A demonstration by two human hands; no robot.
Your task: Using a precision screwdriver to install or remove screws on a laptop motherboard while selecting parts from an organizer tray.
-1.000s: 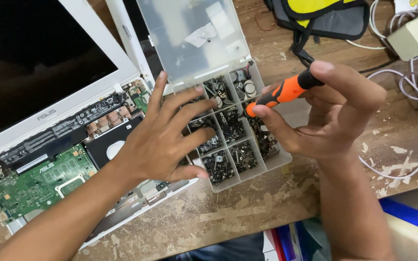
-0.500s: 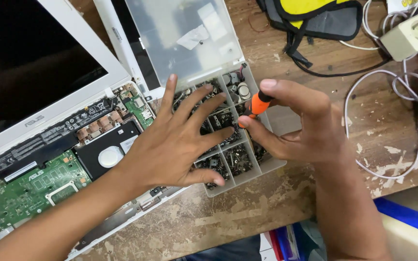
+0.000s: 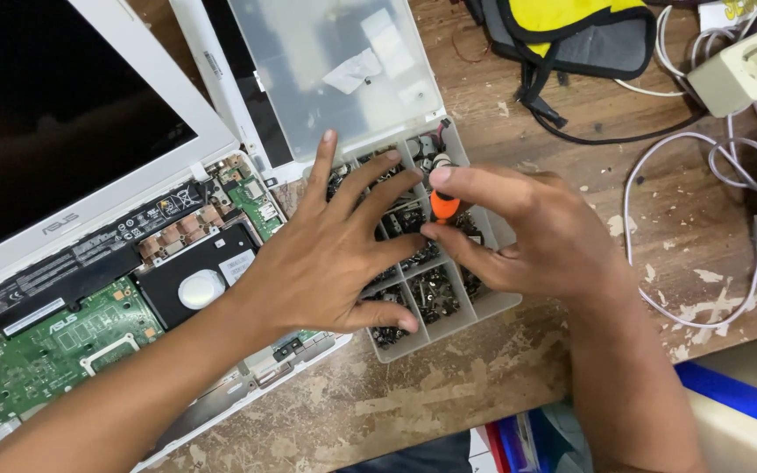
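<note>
Fingers spread: left hand point(image 3: 330, 263) flat over parts box point(image 3: 484, 307). Right hand point(image 3: 527, 236) pinching orange screwdriver point(image 3: 444, 207), tip hidden. Laptop point(image 3: 89, 315) beside box, cut off.

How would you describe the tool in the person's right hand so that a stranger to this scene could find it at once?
Start at the opened white laptop on the wooden table; just right of it lies a grey compartment box full of small metal parts. Both hands are over it. In the right hand, pinched between thumb and fingers, is the screwdriver: the only bright orange thing there.
</note>
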